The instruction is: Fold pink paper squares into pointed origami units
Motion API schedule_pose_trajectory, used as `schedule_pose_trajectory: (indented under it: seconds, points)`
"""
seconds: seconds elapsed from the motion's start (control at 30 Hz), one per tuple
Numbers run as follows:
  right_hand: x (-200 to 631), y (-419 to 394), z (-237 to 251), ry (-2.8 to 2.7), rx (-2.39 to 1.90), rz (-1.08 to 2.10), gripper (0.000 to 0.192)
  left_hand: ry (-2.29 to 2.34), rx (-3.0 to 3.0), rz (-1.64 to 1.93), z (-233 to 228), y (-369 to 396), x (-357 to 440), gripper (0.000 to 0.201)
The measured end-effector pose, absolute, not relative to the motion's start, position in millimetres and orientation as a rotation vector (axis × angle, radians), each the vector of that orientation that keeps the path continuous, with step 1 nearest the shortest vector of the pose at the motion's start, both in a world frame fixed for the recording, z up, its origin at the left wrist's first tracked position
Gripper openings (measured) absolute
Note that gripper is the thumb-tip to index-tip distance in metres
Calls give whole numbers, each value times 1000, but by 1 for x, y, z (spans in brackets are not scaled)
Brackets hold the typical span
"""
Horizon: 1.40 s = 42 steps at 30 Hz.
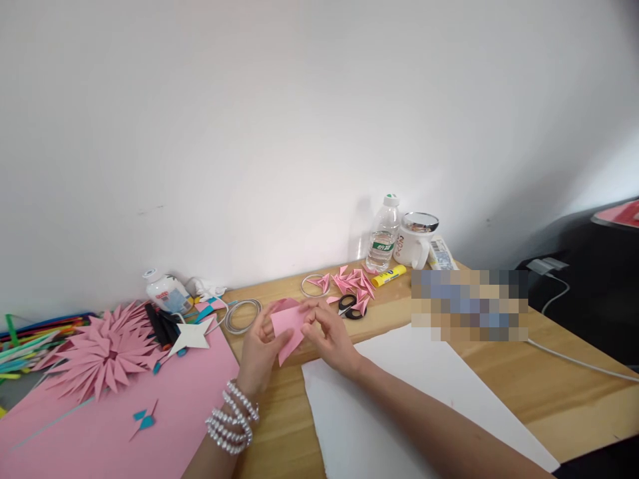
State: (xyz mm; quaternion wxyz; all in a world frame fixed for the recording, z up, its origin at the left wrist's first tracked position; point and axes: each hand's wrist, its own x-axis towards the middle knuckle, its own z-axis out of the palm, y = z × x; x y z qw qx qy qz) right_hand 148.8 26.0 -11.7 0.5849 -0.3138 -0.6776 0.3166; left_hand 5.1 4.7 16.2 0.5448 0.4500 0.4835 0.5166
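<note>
Both hands [259, 356] [332, 336] grip pink paper [289, 326] between — apparently pinched.

One view only, head cam, so no shared area w/ another. Worn on the person's head, looks fwd and down across a wooden table [499, 372] toward a white wall [299, 120], which fills the upper half. Left hand [259, 352] and right hand [332, 336] sit near, low centre, forearms entering from the bottom edge. Table edges bend, wide lens.
</note>
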Motion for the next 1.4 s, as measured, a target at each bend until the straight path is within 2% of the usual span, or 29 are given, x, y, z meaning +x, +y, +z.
schedule_pose_trajectory:
  seconds: [0.07, 0.13, 0.2, 0.33, 0.43, 0.7, 0.83, 0.97, 1.07, 1.1, 1.23, 1.4]
  points:
    - [148, 27, -13, -1514, -790, 819, 9, 1248, 1170, 1331, 13, 6, 4, 77]
    - [147, 29, -17, -1436, -803, 978, 28, 1316, 1225, 1361, 10, 9, 2, 78]
    - [146, 31, -21, -1418, -788, 1119, 41, 1310, 1237, 1349, 7, 10, 0, 68]
    - [145, 34, -25, -1545, -775, 1070, 34, 1338, 1253, 1346, 6, 10, -1, 35]
    - [145, 33, -23, -1588, -787, 993, 32, 1460, 1340, 1325, 9, 9, -1, 27]
    - [147, 35, -22, -1483, -738, 1187, 36, 1215, 939, 1250, 15, 11, -2, 39]
    - [149, 34, -19, -1464, -725, 1202, 23, 1224, 831, 1281, 15, 13, -5, 34]
    - [152, 28, -12, -1639, -680, 1107, 20, 1251, 861, 1330, 14, 15, -9, 33]
    - [151, 27, -12, -1739, -697, 994, 38, 1262, 871, 1319, 13, 15, -10, 37]
    - [150, 28, -13, -1739, -709, 972, 39, 1266, 877, 1305, 13, 15, -10, 39]
    - [148, 33, -20, -1630, -768, 958, 12, 1263, 944, 1227, 11, 14, -8, 47]
    - [148, 35, -23, -1562, -702, 1021, 10, 1230, 1037, 1317, 10, 13, -8, 45]
